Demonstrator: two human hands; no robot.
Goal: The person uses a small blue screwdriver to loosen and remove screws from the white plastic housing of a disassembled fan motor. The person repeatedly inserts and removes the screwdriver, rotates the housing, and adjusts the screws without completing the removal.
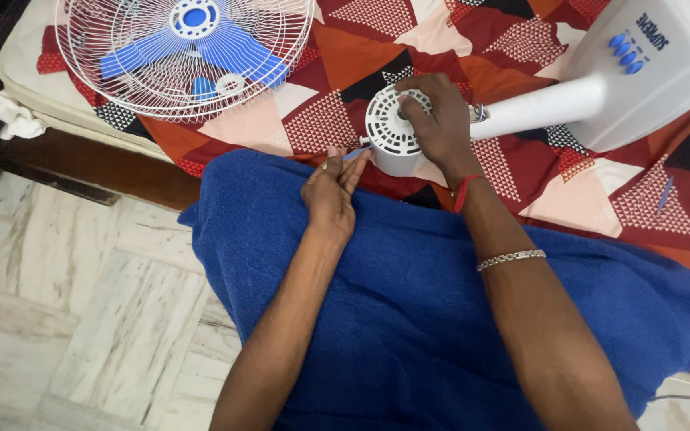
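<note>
motor housing point(391, 132) of the white fan lies on the bed's patterned sheet point(521, 172), right hand point(439, 120) clamped over its top. left hand point(331, 191) pinches a small tool at the shaft. rigid plastic, probably light; grip the round body, not the vents.

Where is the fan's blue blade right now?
In the head view, the blue blade sits inside the white wire cage, top left on the patterned bedsheet.
</note>
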